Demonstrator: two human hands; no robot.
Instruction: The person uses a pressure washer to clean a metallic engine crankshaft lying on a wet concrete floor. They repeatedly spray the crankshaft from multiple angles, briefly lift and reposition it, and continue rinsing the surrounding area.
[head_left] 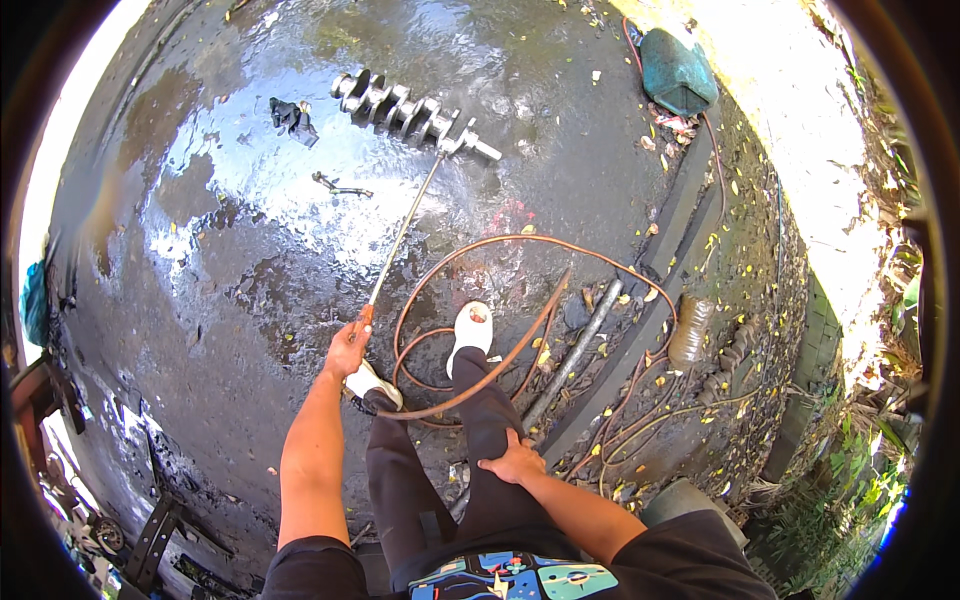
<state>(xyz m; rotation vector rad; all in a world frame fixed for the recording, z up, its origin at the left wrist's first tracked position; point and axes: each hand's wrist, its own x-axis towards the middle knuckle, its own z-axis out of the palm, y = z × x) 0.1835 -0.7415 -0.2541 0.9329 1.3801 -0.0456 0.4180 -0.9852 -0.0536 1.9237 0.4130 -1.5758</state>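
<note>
Resting flat and open on my thigh, my right hand [512, 462] holds nothing; my left hand [347, 350] grips the spray lance [403, 232] aimed at the crankshaft [410, 112] at twelve o'clock. Wet concrete [230, 250] and the looped hose [480, 330] around my feet could trip me, I reckon.

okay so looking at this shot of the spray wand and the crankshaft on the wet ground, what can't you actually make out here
Head view only:
- Left hand grip on the spray wand: its trigger is covered by the fingers.
- Wand tip at the crankshaft: too small to see any spray.
- Orange hose: its far end is lost among leaves.
- Right hand palm: pressed on the trouser leg.
</note>
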